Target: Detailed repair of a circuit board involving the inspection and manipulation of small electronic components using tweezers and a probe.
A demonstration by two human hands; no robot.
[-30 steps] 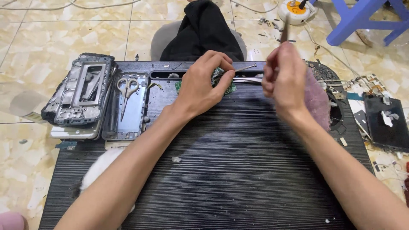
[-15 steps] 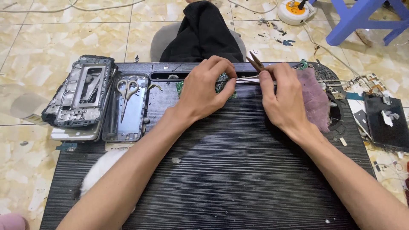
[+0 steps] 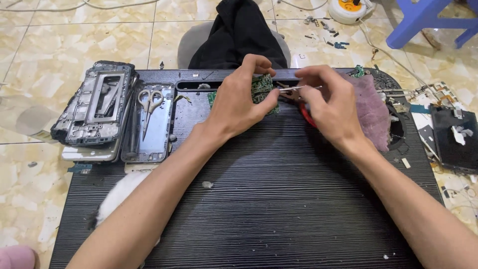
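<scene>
Seen from above, two bare forearms reached across a black ribbed tabletop (image 3: 279, 199) that lay low over a tiled floor. The left hand (image 3: 234, 107) pinched a small green circuit board (image 3: 261, 88) between thumb and fingers, its grip clamped on the board's left and lower edges and lifting it slightly off the tabletop at the far middle. The right hand (image 3: 328, 107) sat just to the right, its grip closed on thin metal tweezers (image 3: 291, 89). The tweezers' long axis ran nearly level, right to left, tips pointing at the board's right edge, touching it or almost so; the exact contact was too small to tell. So the board lay directly left of the tweezer grip, and the left hand was the nearer one, already on it.

The board looked dark green, roughly rectangular and studded with tiny parts, half hidden by fingers. Beside the right hand lay a purple cloth (image 3: 371, 109). Well to the left sat scissors (image 3: 148, 107) in a phone shell, and a stack of phone frames (image 3: 94, 109).
</scene>
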